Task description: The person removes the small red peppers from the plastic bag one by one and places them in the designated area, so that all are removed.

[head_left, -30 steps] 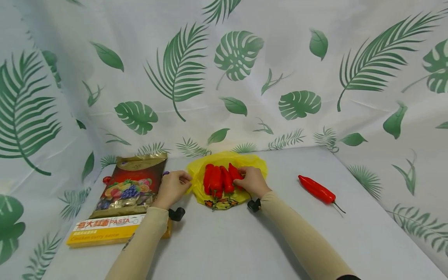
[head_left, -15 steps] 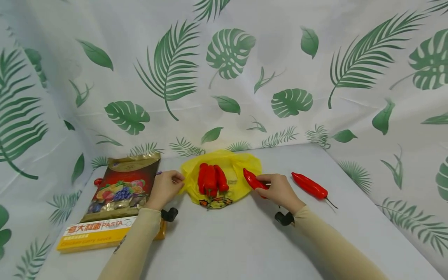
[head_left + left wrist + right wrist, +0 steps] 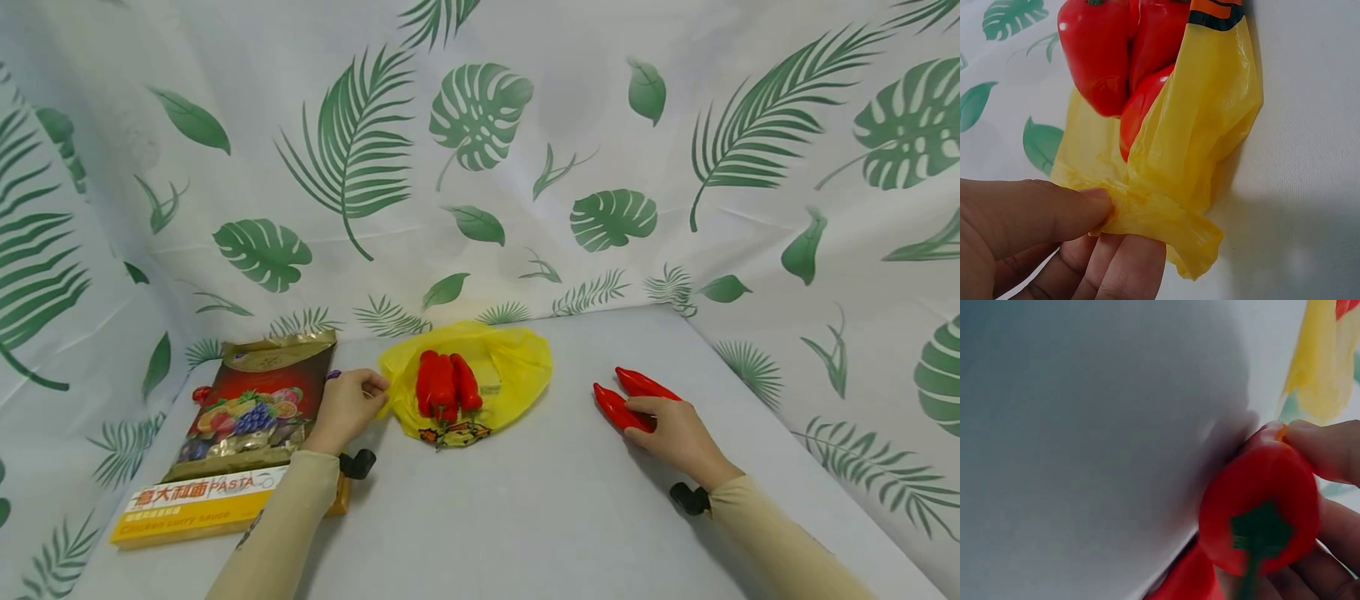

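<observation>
A yellow plastic bag (image 3: 517, 367) lies flat at the middle of the table with three red peppers (image 3: 444, 383) on it. My left hand (image 3: 347, 408) pinches the bag's left edge (image 3: 1147, 209) between thumb and fingers, and the peppers (image 3: 1116, 56) lie close above. Off to the right, my right hand (image 3: 675, 429) grips a red pepper (image 3: 613, 407) low over the table. Its green stem end (image 3: 1263, 531) faces the right wrist camera. A second red pepper (image 3: 643, 384) lies on the table right beside it.
A dark red snack pouch (image 3: 251, 404) and a yellow pasta box (image 3: 191, 504) lie at the table's left. A leaf-print cloth (image 3: 480, 167) hangs behind and at both sides. The grey table (image 3: 510, 517) stretches toward me.
My right hand took one pepper off the yellow bag and carried it right, down beside the lone pepper. The left hand kept its hold on the bag's edge.
</observation>
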Available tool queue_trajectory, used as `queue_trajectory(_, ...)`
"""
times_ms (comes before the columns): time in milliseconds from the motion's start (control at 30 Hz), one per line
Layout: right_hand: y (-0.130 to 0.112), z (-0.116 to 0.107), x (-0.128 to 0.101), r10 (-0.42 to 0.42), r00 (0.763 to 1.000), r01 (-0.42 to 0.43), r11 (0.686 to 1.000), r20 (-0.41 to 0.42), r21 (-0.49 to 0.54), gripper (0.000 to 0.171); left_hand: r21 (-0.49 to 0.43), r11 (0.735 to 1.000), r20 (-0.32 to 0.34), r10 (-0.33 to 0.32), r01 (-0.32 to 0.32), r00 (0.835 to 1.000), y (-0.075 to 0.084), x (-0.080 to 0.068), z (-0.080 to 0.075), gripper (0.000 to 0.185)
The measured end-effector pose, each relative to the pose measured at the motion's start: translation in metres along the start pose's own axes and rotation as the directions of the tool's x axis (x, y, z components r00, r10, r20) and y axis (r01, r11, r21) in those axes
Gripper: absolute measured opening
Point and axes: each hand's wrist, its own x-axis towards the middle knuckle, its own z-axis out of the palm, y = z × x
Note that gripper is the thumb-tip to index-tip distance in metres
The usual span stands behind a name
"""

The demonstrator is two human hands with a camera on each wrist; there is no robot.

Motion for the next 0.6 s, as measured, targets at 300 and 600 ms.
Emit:
queue_trajectory(300,0.017,-0.006,0.0,0.017,1.0,-0.017,0.999,-0.002,-0.051,0.046,0.008,1.0,-0.004,-0.021,0.021,1.0,0.0,-0.001,0.001,0.005)
queue_trajectory(600,-0.002,-0.006,0.008,0.035,0.999,-0.035,0.999,-0.027,-0.014,0.052,-0.008,1.0,-0.014,-0.009,0.008,1.0,-0.001,0.0,0.002,0.005)
